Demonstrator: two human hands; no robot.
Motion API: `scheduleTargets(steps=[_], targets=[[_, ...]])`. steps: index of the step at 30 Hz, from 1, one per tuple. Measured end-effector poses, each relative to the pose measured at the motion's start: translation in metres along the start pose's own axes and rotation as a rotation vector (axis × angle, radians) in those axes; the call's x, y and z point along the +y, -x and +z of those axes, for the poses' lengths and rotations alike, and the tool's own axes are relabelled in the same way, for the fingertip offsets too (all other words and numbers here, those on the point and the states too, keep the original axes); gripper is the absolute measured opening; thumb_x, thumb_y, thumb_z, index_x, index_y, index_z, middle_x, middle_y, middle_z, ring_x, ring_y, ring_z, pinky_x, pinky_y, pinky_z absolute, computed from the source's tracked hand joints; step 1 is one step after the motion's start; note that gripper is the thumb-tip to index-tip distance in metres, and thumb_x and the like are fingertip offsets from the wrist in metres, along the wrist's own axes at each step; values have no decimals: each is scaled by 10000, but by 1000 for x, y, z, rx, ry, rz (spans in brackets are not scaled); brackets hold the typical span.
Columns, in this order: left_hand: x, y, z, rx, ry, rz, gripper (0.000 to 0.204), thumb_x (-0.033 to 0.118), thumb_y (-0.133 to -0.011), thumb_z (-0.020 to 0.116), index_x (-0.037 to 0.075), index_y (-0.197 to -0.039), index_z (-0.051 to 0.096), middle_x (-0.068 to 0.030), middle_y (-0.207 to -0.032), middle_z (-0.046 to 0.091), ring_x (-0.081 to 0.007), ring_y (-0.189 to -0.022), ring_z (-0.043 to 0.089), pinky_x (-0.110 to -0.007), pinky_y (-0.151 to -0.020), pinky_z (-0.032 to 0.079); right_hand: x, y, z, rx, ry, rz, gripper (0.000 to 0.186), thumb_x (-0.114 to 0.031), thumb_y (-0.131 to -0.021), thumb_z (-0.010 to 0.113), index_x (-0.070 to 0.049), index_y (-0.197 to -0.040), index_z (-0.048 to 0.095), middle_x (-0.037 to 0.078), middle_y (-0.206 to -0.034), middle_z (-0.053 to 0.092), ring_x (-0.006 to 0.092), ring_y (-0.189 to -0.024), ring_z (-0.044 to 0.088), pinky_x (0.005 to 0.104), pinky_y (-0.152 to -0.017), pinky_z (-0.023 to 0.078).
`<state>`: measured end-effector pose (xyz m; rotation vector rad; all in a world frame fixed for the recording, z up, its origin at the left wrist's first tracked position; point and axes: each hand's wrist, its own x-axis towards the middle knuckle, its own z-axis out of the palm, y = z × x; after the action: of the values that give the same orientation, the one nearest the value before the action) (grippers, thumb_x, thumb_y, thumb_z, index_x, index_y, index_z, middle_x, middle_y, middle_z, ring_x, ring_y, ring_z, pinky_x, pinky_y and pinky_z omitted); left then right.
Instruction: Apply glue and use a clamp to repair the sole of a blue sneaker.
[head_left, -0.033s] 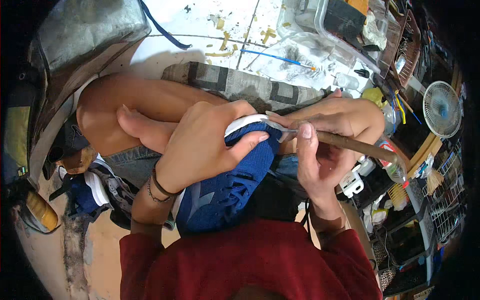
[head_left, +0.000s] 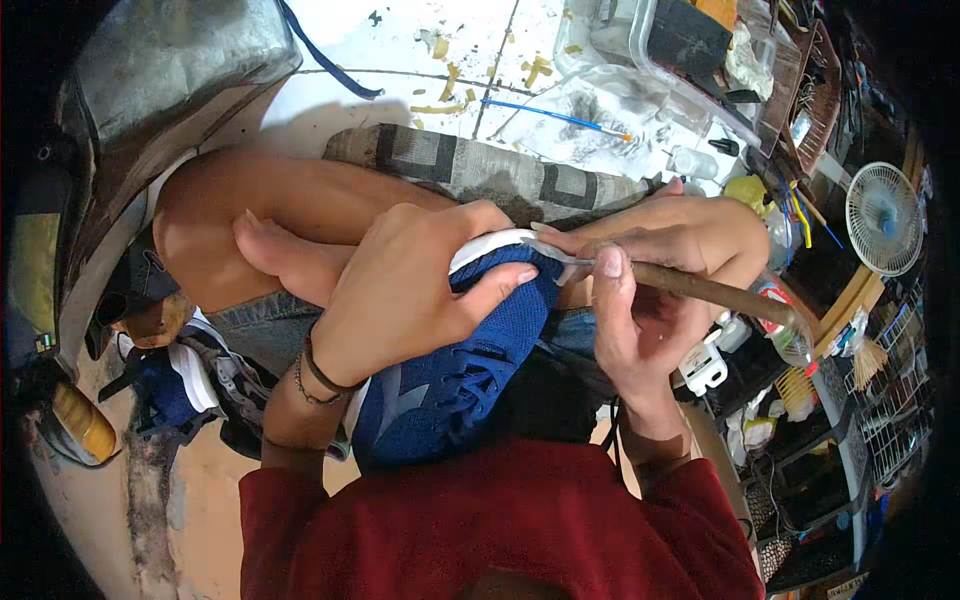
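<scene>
Blue knit lace-up shoe with white sole (head_left: 505, 315): directly before dark-red cloth shirt (head_left: 450, 525), toe pointing away. Left hand (head_left: 405, 285): curled, thumb and fingers pinching toe. Right hand (head_left: 635, 345): closed around brown rod-handled, thin-tipped tool (head_left: 705, 288), tip at sole edge.

We can read no words or numbers here. On the side of the blue shoe (head_left: 505, 330) we see a pale grey angular emblem (head_left: 409, 399) without legible lettering. Toward the right, a clear bottle (head_left: 795, 342) wears a red label (head_left: 774, 297), its print too small for us. At far left, we notice a tiny sticker (head_left: 43, 342), also unreadable.
</scene>
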<state>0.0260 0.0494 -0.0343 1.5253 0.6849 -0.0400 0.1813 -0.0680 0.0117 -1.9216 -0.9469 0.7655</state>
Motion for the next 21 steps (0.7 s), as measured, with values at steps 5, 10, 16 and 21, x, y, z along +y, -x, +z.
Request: scheduleTargets(steps=[5,10,16,21], targets=[[-1,0,0,-4,-30,10,236,170,-829,738,10,-993,685,-164,-862,708,-297,-788,710,-346,-721,533,-3,-4,-2,-49,-3,-44,84,10,-897,663,53,-938,603,90,-790,675,120,-657,620,245,-594,493],[-5,0,5,78,-40,58,244,275,-826,725,61,-929,667,-190,-765,665,-407,-727,639,-479,-650,489,-1,-12,1,-118,81,-120,100,7,-884,678,42,-942,604,101,-775,670,141,-629,626,270,-574,499],[-6,0,6,49,-70,38,250,280,-828,725,56,-922,664,-199,-745,655,-416,-716,631,-486,-644,485,0,-12,1,-222,219,-77,108,-6,-883,685,32,-888,584,90,-708,603,135,-581,576,266,-508,448],[-3,-1,1,-15,-56,6,262,184,-814,752,11,-999,686,-187,-870,697,-343,-798,698,-367,-711,533,6,-10,-1,-36,6,-92,89,13,-902,648,42,-887,565,91,-780,623,133,-660,588,246,-592,461]])
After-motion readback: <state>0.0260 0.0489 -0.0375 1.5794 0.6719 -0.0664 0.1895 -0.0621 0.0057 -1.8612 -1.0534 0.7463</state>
